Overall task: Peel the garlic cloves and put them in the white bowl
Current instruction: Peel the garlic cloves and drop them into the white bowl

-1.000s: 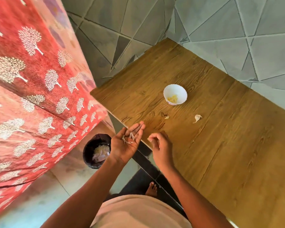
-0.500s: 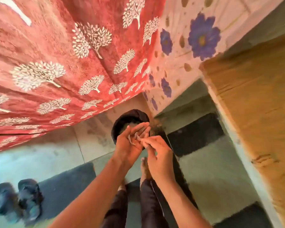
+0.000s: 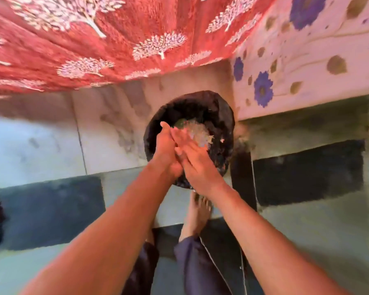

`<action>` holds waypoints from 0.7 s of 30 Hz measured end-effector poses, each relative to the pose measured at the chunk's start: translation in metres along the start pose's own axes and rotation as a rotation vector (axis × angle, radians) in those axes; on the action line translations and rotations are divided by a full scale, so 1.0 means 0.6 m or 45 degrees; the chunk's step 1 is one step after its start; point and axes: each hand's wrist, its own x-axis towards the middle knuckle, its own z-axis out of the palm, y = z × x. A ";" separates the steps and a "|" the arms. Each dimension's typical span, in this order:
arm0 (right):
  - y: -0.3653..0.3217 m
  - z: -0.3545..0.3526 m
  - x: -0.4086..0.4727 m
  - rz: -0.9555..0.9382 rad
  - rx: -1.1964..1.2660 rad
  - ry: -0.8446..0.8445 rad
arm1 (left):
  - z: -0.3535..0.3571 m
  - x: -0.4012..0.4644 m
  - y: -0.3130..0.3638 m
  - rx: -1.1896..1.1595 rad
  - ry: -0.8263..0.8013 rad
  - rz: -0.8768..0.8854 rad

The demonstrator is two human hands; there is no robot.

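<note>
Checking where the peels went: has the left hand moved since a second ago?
Yes. The left hand has moved away from the table edge and is now over the black bin, pressed against the right hand.

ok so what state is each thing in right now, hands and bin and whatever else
left hand: fingers straight, over the bin, palm against the right hand
right hand: fingers straight, laid across the left palm
black bin: upright on the floor, open-topped, pale scraps inside
red tree-print cloth: hanging beside the bin
bare foot: flat on the floor below the hands
</note>
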 end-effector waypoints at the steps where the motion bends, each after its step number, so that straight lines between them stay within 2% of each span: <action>1: 0.024 0.012 0.011 0.046 -0.017 -0.030 | -0.005 0.011 -0.002 -0.013 -0.037 -0.020; 3: 0.063 0.013 0.031 0.288 -0.185 0.015 | -0.012 0.015 -0.004 0.026 -0.127 -0.051; 4: 0.072 0.007 0.037 0.421 -0.263 0.081 | -0.013 0.014 -0.003 0.060 -0.110 -0.034; 5: 0.076 0.004 0.043 0.449 -0.260 0.163 | -0.018 0.016 -0.003 0.087 -0.071 -0.011; 7: 0.051 0.003 0.050 0.192 -0.123 0.157 | -0.022 0.024 0.000 0.073 -0.048 0.004; 9: 0.045 0.020 0.043 -0.006 -0.026 -0.037 | -0.021 0.024 0.007 0.053 -0.046 -0.002; 10: 0.050 0.022 0.045 0.048 -0.039 -0.088 | -0.018 0.019 0.010 0.092 -0.068 -0.017; 11: 0.064 0.018 0.052 0.181 -0.047 -0.051 | -0.016 0.012 0.013 0.172 -0.083 -0.029; 13: 0.072 0.000 0.063 0.448 -0.017 0.210 | -0.011 -0.004 0.021 0.357 -0.004 -0.009; 14: 0.060 -0.005 0.064 0.439 0.008 0.338 | -0.013 -0.005 0.022 0.415 0.039 0.002; 15: 0.041 -0.004 0.064 0.325 0.027 0.391 | -0.015 -0.005 0.025 0.416 0.078 0.010; 16: 0.022 0.001 0.063 0.148 0.018 0.351 | -0.014 -0.008 0.029 0.374 0.090 0.006; 18: 0.014 0.030 0.051 -0.108 0.000 0.109 | -0.016 -0.007 0.034 0.224 0.057 -0.019; 19: 0.027 0.036 0.049 -0.083 -0.038 0.036 | -0.014 -0.013 0.036 0.205 0.007 -0.032; 20: 0.045 0.035 0.053 0.064 -0.072 0.044 | -0.013 -0.020 0.038 0.234 -0.017 -0.041; 21: 0.062 0.029 0.057 0.261 -0.076 0.143 | -0.011 -0.026 0.038 0.285 -0.023 -0.040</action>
